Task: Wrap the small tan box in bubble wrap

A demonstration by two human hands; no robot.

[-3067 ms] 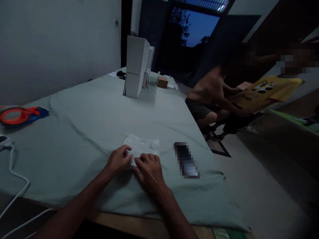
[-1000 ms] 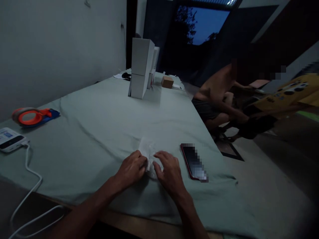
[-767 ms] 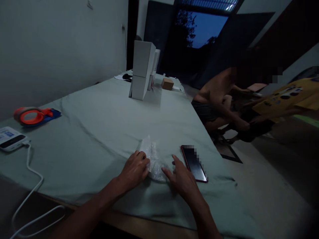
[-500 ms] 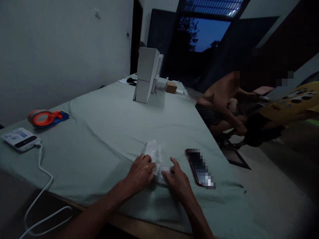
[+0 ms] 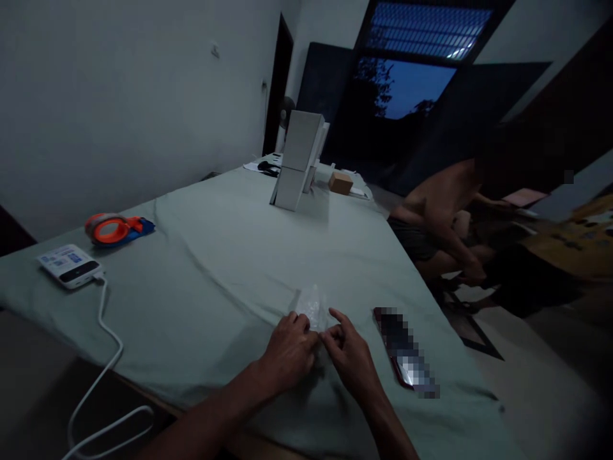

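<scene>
A small clear plastic wrap, folded narrow, lies on the pale green cloth of the table. My left hand has its fingers curled and pinched on the wrap's near left edge. My right hand pinches the near right edge, with the index finger raised a little. Both hands meet at the wrap near the table's front edge. The part of the wrap under my fingers is hidden.
A phone lies right of my hands. An orange tape dispenser and a white power bank with a white cable sit at the left. White boxes and a small brown box stand far back. People crouch at right.
The wrap went from a flat sheet to a narrow fold. My hands have closed together on it. The camera view shifted, so the scene sits further right and lower.
</scene>
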